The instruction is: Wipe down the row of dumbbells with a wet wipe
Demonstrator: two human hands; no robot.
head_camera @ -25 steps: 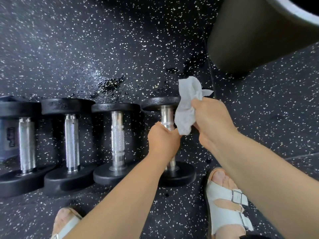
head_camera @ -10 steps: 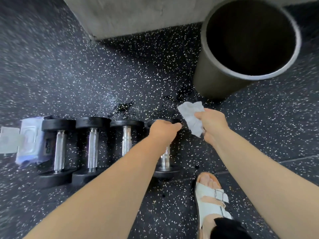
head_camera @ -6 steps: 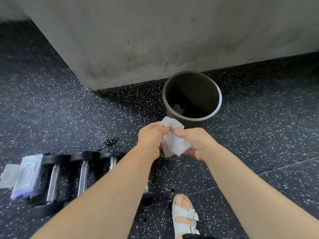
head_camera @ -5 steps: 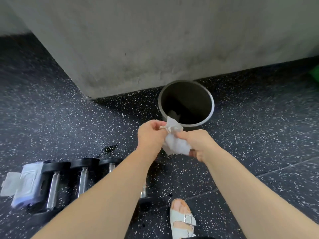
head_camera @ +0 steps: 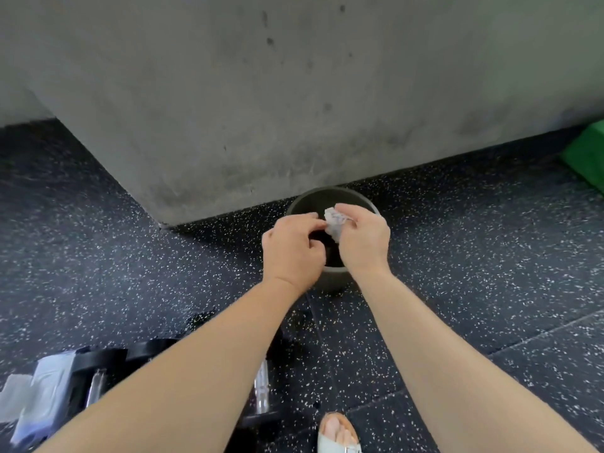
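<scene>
The wet wipe [head_camera: 335,220] is crumpled into a small white wad, creased and slightly grey in its folds. It is held above the open mouth of a round dark bin [head_camera: 330,280], toward the bin's far right side. The right hand [head_camera: 363,240] grips the wad with curled fingers and thumb closed around it. The left hand [head_camera: 292,246] sits just beside it, fingers bent inward, its forefinger reaching to the wipe's left edge; whether it pinches the wipe or merely touches it cannot be told.

The row of dumbbells [head_camera: 108,359] lies near and to the left on the black speckled rubber floor [head_camera: 457,273], black heads with a bright metal handle showing. The left forearm [head_camera: 196,371] crosses over the row and hides most of it. A pale pack of wipes [head_camera: 45,397], flap open, rests at the row's left end. A grey concrete wall [head_camera: 261,93] stands behind the bin. A green object [head_camera: 585,155] shows at the far right edge, and a foot in a white sandal [head_camera: 340,443] at the near edge.
</scene>
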